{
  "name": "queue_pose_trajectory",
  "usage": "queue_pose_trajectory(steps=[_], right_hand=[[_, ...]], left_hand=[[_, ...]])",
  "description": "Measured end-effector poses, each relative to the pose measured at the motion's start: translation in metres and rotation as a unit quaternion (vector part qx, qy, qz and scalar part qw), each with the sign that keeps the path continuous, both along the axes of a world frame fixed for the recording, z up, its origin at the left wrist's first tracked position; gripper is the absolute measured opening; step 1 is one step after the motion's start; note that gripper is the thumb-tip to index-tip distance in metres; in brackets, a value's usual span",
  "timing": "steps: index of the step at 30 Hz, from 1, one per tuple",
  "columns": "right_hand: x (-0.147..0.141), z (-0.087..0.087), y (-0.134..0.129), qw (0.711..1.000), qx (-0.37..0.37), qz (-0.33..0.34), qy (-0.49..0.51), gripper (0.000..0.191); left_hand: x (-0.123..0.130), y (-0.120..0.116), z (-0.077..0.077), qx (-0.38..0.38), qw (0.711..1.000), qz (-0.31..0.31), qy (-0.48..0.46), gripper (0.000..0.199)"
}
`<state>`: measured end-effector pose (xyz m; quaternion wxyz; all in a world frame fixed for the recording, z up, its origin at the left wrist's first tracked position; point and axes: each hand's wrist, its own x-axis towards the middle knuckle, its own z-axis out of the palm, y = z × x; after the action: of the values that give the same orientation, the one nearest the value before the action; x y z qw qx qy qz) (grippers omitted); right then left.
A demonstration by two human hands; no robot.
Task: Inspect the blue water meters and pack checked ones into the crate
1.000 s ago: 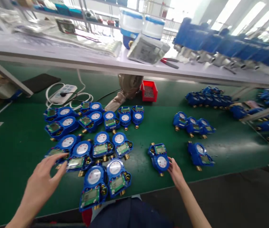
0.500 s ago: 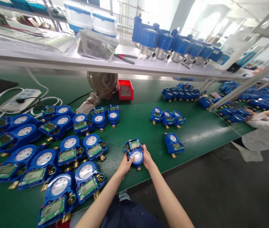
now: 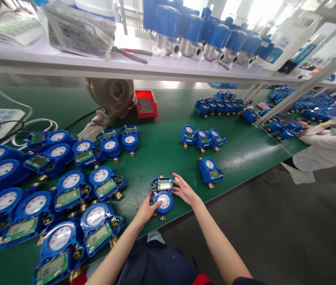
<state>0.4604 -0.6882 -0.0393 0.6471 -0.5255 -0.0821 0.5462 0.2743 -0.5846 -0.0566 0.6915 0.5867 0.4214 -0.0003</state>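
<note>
A blue water meter [image 3: 162,197] with a white round dial and a green circuit board with a display lies on the green bench in front of me. My left hand [image 3: 146,209] grips its left side, the thumb over the dial's edge. On the other side, my right hand [image 3: 185,190] is open, fingers spread beside the circuit-board end; whether the fingertips touch it I cannot tell. One more blue meter [image 3: 211,172] lies farther right, apart from both hands. Several similar meters [image 3: 105,183] stand in rows to the left.
A red bin [image 3: 146,104] of small parts sits at the back beside a round metal blower-like device [image 3: 111,95]. Above runs a white shelf [image 3: 76,70] with pliers [image 3: 134,54] and blue-topped metal valves. A co-worker's white sleeve [image 3: 322,152] shows at far right.
My right hand has let go of the meter and opened, moving slightly right of it. The left hand keeps its hold. The camera view has shifted, moving the scene leftward.
</note>
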Motion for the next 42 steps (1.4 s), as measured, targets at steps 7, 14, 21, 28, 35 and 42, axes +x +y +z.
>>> queue_pose_trajectory(steps=[7, 14, 21, 28, 35, 42], right_hand=[[-0.004, 0.002, 0.012, 0.997, -0.059, 0.041, -0.026, 0.046], [-0.002, -0.003, 0.014, 0.993, -0.093, 0.05, -0.058, 0.044], [-0.001, -0.003, 0.017, 0.991, -0.1, 0.06, -0.069, 0.043], [0.0, -0.002, 0.016, 0.99, -0.1, 0.066, -0.072, 0.044], [0.0, 0.0, 0.016, 0.99, -0.1, 0.07, -0.076, 0.045], [-0.001, 0.002, 0.015, 0.989, -0.105, 0.071, -0.078, 0.045]], left_hand=[[-0.001, 0.001, 0.005, 0.001, 1.0, -0.005, -0.005, 0.081], [-0.002, 0.001, 0.007, -0.006, 1.0, 0.001, -0.016, 0.082], [-0.003, 0.002, 0.004, -0.001, 1.0, -0.003, -0.022, 0.082], [-0.005, 0.002, 0.003, 0.017, 0.999, -0.007, -0.03, 0.081], [-0.005, 0.004, 0.004, 0.018, 0.999, -0.002, -0.038, 0.08], [-0.005, 0.003, 0.006, 0.012, 0.999, -0.003, -0.043, 0.083]])
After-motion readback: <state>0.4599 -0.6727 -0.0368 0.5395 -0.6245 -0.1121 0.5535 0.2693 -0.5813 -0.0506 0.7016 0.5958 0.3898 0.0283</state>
